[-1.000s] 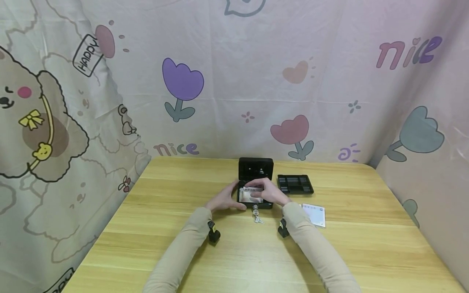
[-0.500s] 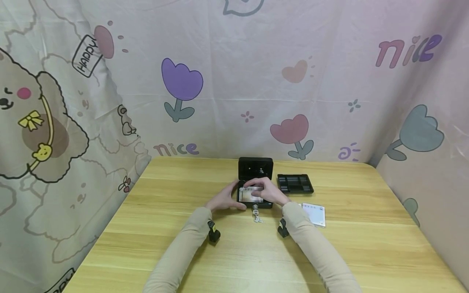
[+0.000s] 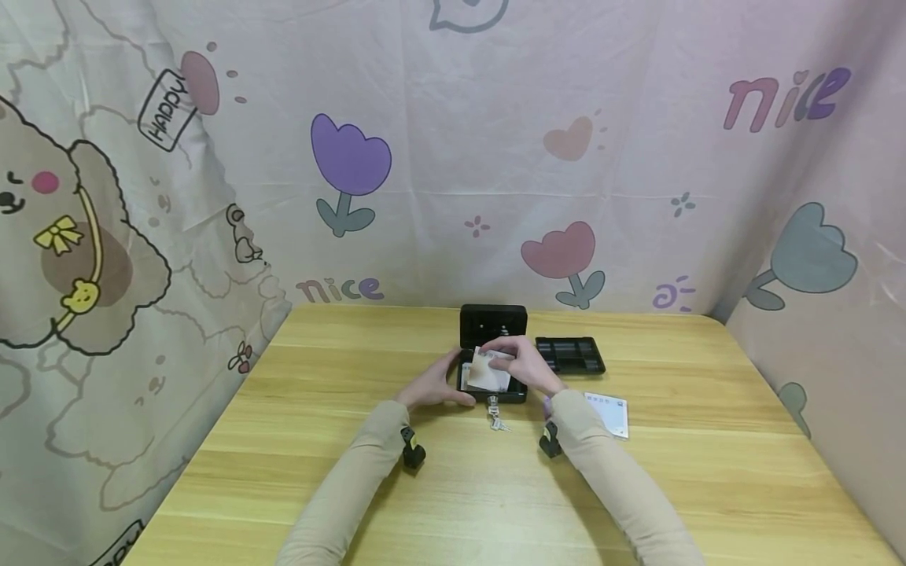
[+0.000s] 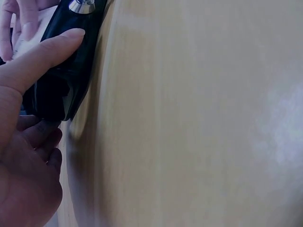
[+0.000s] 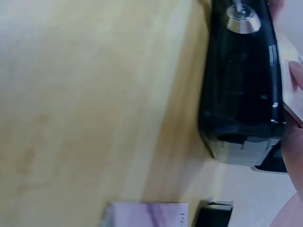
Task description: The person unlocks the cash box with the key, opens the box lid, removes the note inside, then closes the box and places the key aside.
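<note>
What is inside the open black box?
Pale paper notes, at least one held by the right hand. Whatever lies beneath them or behind that hand is covered.

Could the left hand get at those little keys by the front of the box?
Probably yes: the left hand holds the left side of the black box, close to the keys, and nothing seems to stand between. It would likely have to loosen its hold first.

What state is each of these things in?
Black rectangular lidded box: open, lid raised.
Silver metal keys: at the box's front lock.
Cream rectangular paper: tilted, in the right hand.
Black rectangular divided tray: outside the box, upright.
Pale lilac printed paper: lying flat.
Left hand: gripping the box.
</note>
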`<control>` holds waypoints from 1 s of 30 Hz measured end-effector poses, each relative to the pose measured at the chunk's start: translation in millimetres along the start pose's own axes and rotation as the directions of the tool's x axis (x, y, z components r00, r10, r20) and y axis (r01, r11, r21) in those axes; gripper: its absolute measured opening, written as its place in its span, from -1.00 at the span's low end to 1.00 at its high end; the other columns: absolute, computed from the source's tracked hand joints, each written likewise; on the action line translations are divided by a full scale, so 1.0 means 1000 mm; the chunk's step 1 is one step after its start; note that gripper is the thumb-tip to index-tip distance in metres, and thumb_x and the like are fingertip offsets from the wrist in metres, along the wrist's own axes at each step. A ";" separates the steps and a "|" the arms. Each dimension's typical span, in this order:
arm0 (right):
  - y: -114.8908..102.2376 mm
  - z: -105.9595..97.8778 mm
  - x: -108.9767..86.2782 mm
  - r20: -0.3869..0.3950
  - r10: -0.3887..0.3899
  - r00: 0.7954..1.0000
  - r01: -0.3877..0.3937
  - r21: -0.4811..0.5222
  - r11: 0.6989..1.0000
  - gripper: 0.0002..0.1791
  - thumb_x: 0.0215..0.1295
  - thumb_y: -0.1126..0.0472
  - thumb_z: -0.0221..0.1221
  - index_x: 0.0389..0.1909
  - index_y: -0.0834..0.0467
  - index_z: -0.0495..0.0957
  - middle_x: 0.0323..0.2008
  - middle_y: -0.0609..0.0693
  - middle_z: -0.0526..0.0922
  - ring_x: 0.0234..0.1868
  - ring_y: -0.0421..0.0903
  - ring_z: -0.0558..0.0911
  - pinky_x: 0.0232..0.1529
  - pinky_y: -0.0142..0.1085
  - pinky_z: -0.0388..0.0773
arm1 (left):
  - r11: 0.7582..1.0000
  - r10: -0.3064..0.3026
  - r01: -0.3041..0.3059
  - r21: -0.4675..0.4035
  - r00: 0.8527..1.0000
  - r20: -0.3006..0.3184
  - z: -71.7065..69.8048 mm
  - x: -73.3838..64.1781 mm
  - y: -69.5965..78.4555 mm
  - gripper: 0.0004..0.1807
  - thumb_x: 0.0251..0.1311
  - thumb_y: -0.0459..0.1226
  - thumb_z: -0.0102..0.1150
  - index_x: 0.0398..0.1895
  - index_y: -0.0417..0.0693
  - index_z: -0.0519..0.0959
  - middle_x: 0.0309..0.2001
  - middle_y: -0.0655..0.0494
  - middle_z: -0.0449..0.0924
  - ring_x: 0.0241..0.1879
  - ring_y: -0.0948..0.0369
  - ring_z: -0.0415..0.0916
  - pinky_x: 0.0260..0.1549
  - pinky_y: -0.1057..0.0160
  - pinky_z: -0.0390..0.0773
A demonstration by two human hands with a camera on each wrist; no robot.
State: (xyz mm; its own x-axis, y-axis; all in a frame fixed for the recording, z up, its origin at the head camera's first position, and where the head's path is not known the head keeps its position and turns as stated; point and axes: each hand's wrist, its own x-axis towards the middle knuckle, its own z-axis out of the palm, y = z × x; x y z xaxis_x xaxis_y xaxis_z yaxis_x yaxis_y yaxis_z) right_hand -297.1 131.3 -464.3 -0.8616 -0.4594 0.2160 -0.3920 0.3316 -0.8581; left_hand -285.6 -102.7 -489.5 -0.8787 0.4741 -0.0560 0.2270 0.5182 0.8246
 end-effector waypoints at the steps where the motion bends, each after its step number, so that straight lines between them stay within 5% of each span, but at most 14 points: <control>1: -0.002 -0.001 0.000 -0.007 -0.014 1.000 0.014 -0.009 1.000 -0.70 0.30 0.41 0.24 0.03 0.19 0.69 0.12 0.17 0.70 0.26 0.16 0.61 0.25 0.08 0.59 | 1.000 0.004 -0.004 -0.003 1.000 0.000 0.000 0.000 0.000 0.27 -0.07 -0.15 0.60 0.61 -0.22 -0.06 0.61 -0.24 -0.06 0.60 -0.13 -0.05 0.59 -0.13 0.00; 10: -0.016 -0.011 -0.006 -0.069 -0.007 0.998 0.006 -0.015 1.000 -0.69 0.31 0.34 0.25 0.06 0.16 0.68 0.13 0.15 0.70 0.01 -0.02 0.66 -0.12 -0.37 0.64 | 1.000 0.007 -0.007 0.011 1.000 -0.001 0.000 0.001 0.000 0.27 -0.08 -0.15 0.61 0.62 -0.15 -0.05 0.61 -0.22 -0.04 0.59 -0.14 -0.03 0.58 -0.16 0.02; 15: -0.024 -0.019 -0.011 -0.090 -0.011 0.996 0.011 0.001 1.000 -0.66 0.32 0.31 0.27 0.11 0.17 0.65 0.16 0.15 0.68 0.17 0.08 0.64 0.01 -0.32 0.64 | 1.000 0.017 -0.017 0.017 1.000 -0.001 0.000 0.000 0.000 0.26 -0.08 -0.15 0.61 0.62 -0.11 -0.04 0.62 -0.19 -0.03 0.60 -0.13 -0.03 0.58 -0.16 0.01; 22: -0.033 -0.030 -0.021 -0.066 0.002 0.998 0.000 0.037 0.999 -0.63 0.34 0.26 0.27 0.15 0.18 0.62 0.22 0.16 0.64 0.30 0.16 0.57 0.26 0.04 0.57 | 1.000 0.011 -0.011 0.014 1.000 -0.004 0.000 0.000 -0.001 0.27 -0.09 -0.16 0.61 0.62 -0.15 -0.05 0.62 -0.19 -0.04 0.60 -0.13 -0.05 0.59 -0.15 -0.01; 25: -0.037 -0.035 -0.026 -0.061 0.013 0.998 -0.011 0.034 0.999 -0.61 0.34 0.24 0.28 0.17 0.18 0.61 0.23 0.16 0.63 0.31 0.11 0.56 0.28 -0.03 0.57 | 1.000 0.006 -0.006 0.027 1.000 -0.006 0.000 0.000 -0.002 0.27 -0.08 -0.15 0.61 0.62 -0.16 -0.05 0.62 -0.20 -0.06 0.60 -0.13 -0.06 0.59 -0.15 -0.01; 30: -0.043 -0.047 -0.037 -0.028 0.037 0.999 -0.036 0.020 0.999 -0.59 0.33 0.21 0.29 0.19 0.14 0.61 0.23 0.14 0.64 -0.03 -0.21 0.67 -0.14 -0.37 0.67 | 0.999 0.010 -0.009 0.053 1.000 -0.004 0.000 0.000 -0.002 0.28 -0.07 -0.13 0.60 0.62 -0.18 -0.07 0.62 -0.20 -0.08 0.60 -0.13 -0.07 0.59 -0.13 -0.02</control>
State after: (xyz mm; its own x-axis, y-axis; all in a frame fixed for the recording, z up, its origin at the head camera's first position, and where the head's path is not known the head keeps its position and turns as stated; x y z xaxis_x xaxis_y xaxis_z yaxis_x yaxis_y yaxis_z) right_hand -263.5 172.7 -413.3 -0.8841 -0.4234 0.1975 -0.3541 0.3315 -0.8745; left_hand -285.9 -103.8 -491.3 -0.8780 0.4765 -0.0460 0.2574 0.5509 0.7939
